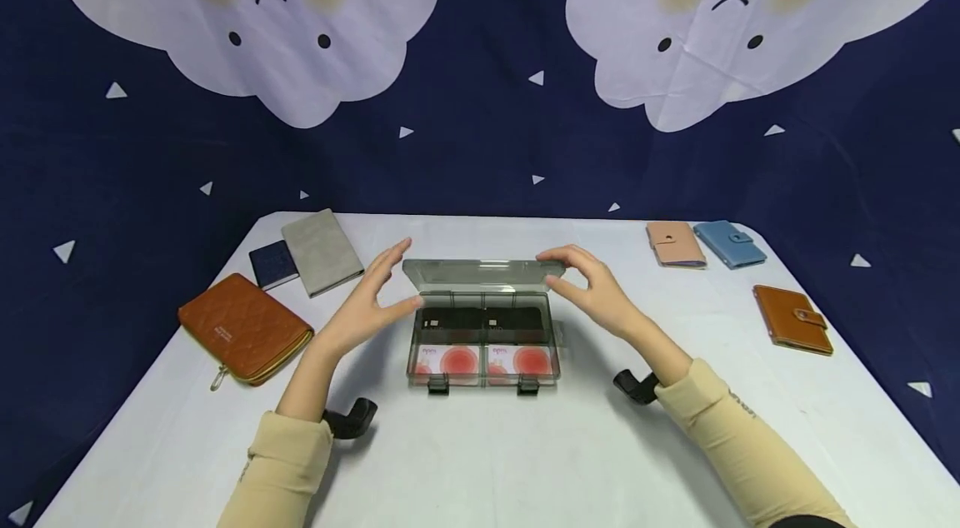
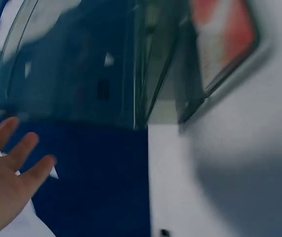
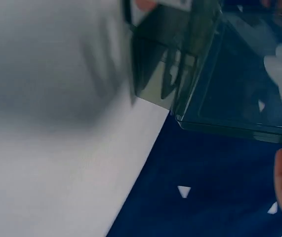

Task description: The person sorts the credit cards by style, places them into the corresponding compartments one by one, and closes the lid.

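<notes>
A see-through grey plastic box point(image 1: 484, 382) stands on the table with its hinged lid point(image 1: 483, 274) raised at the back. Dark cards point(image 1: 513, 320) fill its two back compartments; pink-and-white cards with red circles point(image 1: 447, 359) lie in the two front ones. My right hand point(image 1: 600, 291) holds the lid's right corner, fingers over the top edge and thumb below. To the left of the box, my left hand point(image 1: 365, 307) has its fingers spread and its thumb near the hinge side. The left wrist view shows those fingers point(image 2: 24, 148) beside the lid's edge.
On the left lie a brown quilted zip wallet point(image 1: 243, 328), a small navy booklet point(image 1: 273, 264) and a grey notebook point(image 1: 322, 251). On the right are pink point(image 1: 676, 245), blue point(image 1: 730, 244) and brown point(image 1: 792, 320) snap card holders. A dark cloud-print cloth point(image 1: 480, 170) hangs behind the table.
</notes>
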`<state>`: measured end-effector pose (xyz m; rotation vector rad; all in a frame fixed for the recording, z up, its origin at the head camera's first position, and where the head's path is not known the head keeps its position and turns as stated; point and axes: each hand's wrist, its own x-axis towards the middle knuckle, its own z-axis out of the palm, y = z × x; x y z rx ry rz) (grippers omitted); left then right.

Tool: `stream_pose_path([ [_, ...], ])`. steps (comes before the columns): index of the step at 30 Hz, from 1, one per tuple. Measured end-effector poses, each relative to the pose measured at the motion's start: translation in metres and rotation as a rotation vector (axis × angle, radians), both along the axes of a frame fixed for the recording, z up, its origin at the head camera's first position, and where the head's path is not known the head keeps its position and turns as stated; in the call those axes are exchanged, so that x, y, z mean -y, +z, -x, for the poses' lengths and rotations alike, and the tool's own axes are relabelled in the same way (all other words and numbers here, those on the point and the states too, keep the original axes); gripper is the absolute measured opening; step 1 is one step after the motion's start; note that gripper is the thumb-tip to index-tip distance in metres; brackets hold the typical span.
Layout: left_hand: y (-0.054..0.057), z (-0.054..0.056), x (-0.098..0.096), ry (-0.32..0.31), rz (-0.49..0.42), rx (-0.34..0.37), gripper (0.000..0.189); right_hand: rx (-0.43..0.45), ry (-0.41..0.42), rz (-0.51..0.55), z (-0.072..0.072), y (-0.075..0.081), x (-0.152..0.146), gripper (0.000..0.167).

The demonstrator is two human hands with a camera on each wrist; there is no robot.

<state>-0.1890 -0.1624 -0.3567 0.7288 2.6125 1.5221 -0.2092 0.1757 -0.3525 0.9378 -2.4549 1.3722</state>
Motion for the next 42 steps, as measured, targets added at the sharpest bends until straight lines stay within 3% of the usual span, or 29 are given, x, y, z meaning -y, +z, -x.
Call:
stream_pose_path([
  [4, 0.000, -0.024, -0.014, -0.019, 0.301, -0.305, 0.070, -0.347, 0.073, -0.225, -0.022, -0.004, 0.002, 0.030],
  [8, -0.013, -0.043, -0.021, -0.063, 0.544, -0.539, 0.063, -0.675, 0.188, -0.453, -0.037, -0.013, 0.008, 0.034],
  [10, -0.020, -0.050, -0.023, -0.082, 0.613, -0.571, 0.061, -0.771, 0.244, -0.557, -0.044, -0.020, 0.011, 0.037],
  [13, -0.029, -0.058, -0.025, -0.106, 0.678, -0.556, 0.061, -0.833, 0.287, -0.705, -0.053, -0.032, 0.015, 0.040],
  [19, -0.035, -0.066, -0.029, -0.114, 0.761, -0.532, 0.061, -0.818, 0.263, -0.889, -0.062, -0.048, 0.021, 0.039],
  [26, -0.035, -0.069, -0.031, -0.102, 0.786, -0.454, 0.060, -0.877, 0.198, -0.979, -0.066, -0.054, 0.025, 0.028],
  [29, -0.033, -0.068, -0.033, -0.095, 0.785, -0.417, 0.059, -0.859, 0.191, -0.968, -0.066, -0.054, 0.026, 0.025],
  [34, -0.029, -0.066, -0.038, -0.078, 0.786, -0.406, 0.052, -0.655, 0.204, -0.807, -0.065, -0.049, 0.027, 0.013],
  [39, -0.026, -0.066, -0.042, -0.064, 0.812, -0.414, 0.046, -0.391, 0.195, -0.593, -0.063, -0.044, 0.027, 0.024],
  [42, -0.026, -0.065, -0.045, -0.046, 0.833, -0.420, 0.046, -0.331, 0.188, -0.546, -0.062, -0.043, 0.029, 0.029],
])
